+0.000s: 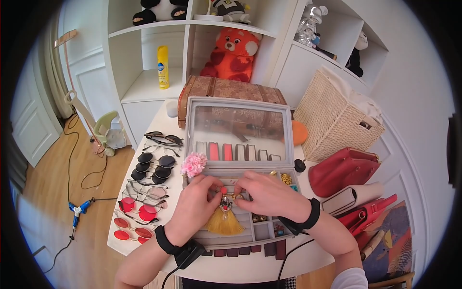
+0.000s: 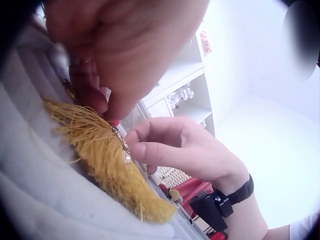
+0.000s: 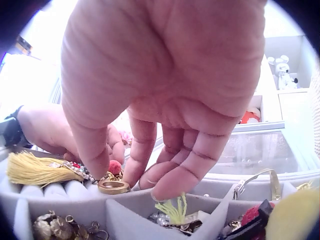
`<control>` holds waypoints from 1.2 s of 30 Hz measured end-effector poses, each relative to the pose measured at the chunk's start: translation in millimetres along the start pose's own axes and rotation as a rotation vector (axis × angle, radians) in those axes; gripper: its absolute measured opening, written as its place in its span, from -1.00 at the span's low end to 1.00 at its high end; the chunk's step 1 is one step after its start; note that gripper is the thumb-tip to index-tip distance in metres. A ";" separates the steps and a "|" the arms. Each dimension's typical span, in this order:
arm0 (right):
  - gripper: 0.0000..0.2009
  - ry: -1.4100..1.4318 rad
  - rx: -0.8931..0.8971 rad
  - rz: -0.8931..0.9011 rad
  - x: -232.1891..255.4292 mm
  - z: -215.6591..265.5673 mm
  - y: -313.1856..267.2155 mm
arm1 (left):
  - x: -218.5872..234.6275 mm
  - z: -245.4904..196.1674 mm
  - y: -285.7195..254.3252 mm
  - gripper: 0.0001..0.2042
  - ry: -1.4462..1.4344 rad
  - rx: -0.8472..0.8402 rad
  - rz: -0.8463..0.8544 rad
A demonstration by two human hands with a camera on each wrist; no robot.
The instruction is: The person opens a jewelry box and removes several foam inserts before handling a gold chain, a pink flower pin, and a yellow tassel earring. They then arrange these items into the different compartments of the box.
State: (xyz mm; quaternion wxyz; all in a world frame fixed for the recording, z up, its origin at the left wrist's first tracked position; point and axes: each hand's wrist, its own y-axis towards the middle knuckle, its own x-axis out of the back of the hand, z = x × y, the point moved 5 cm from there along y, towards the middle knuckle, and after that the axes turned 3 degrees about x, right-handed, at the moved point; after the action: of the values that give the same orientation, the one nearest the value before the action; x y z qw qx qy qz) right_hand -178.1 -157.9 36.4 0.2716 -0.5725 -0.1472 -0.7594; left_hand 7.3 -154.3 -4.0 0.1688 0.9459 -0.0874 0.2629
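A jewellery box lies open, with padded ring rolls and small compartments. Over its rolls lies a tassel earring, with a yellow fringe, a jewelled middle and a coral-red bead on top. My left hand pinches the earring's upper end between thumb and fingers. From the other side my right hand curls its thumb and forefinger at the jewelled part. Close to those fingertips, a gold ring shows in the right wrist view. The fingers partly hide the earring's top.
Glasses stand in rows on the left of the white table. A pink flower sits at the box's left corner. Behind stands a brown patterned chest; at right are a woven basket and a red handbag.
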 end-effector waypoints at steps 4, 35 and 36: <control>-0.72 0.033 0.009 -0.031 -1.0 -3.3 -1.7 | -0.5 2.1 -0.9 -0.81 -0.034 0.018 -0.042; -0.76 0.183 0.129 -0.235 -7.2 -10.2 -4.1 | 27.6 -4.0 -15.5 -0.86 0.094 -0.013 0.041; -0.76 0.188 0.129 -0.236 -4.6 -9.5 -5.1 | 28.4 -6.2 -23.7 -0.86 0.190 -0.040 0.037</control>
State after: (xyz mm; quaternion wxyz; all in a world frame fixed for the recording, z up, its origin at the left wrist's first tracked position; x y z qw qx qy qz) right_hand -187.6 -157.7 29.6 0.2294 -0.4591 -0.2359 -0.8252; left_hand 34.5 -132.1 9.5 0.1900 0.9114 -0.0939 0.3526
